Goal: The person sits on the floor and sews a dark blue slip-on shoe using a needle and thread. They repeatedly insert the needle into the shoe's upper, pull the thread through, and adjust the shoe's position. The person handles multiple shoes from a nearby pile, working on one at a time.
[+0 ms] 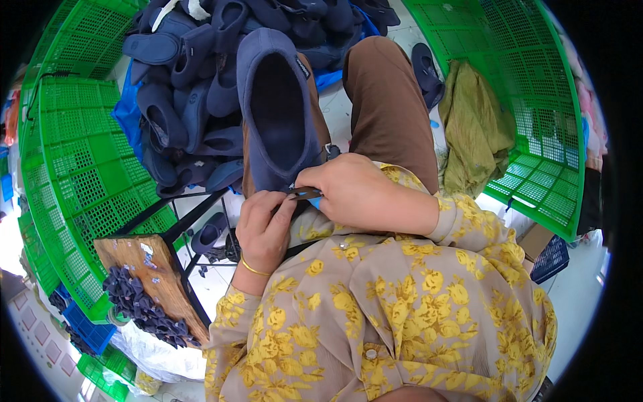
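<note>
Our right hand [351, 187] is clamped on the snips [306, 193]; whether our left hand [263, 224] grips anything, we cannot tell. This close, 1 slip could nick the slipper [278, 134].

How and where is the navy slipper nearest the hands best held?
Probably grip the navy slipper by its far rim, thumb inside, coming from the far side: its wide opening is uncovered, while the left hand and right hand crowd the near end.
</note>
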`<state>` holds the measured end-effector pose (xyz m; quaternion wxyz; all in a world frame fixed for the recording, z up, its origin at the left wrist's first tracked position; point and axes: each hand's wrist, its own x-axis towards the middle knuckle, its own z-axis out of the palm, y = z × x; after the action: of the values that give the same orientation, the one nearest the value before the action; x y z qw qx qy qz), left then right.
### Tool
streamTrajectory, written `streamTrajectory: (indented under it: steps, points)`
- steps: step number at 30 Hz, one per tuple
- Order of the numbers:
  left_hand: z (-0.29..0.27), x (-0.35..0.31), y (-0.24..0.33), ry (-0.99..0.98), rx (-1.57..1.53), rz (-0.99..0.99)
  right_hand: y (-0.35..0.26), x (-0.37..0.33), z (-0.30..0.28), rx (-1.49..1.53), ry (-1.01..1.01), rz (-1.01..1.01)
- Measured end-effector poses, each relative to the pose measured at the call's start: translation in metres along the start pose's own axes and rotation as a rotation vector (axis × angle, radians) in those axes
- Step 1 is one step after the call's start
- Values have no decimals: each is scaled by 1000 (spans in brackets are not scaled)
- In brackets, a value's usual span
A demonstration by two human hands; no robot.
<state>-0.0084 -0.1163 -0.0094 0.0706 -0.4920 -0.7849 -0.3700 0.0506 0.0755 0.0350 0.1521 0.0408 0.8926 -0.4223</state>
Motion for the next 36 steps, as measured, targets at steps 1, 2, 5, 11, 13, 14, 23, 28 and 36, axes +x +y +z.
streamTrajectory:
  steps: [1,2,5,11,13,14,23,28,36]
  points:
    - [-1,0,2,2,7,-18,-1,-2,-2,8,-6,33]
    - [-1,0,3,5,15,-37,-2,-3,-3,-3,-24,41]
    - [-1,-2,0,6,28,9,-4,-6,-2,-47,-47,43]
    - [0,-2,0,7,6,-7,1,-6,15,-102,-8,-20]
    - [1,-2,0,20,-5,-6,6,-6,22,-70,22,-53]
    - [2,-2,1,27,-10,-6,7,-5,25,-63,42,-61]
    - [1,-3,5,78,-111,-98,13,-8,29,57,66,-45]
    - [-2,-2,11,87,-107,-213,13,-11,27,139,54,-54]
    - [-1,0,10,42,-115,-98,20,-9,40,257,188,-74]
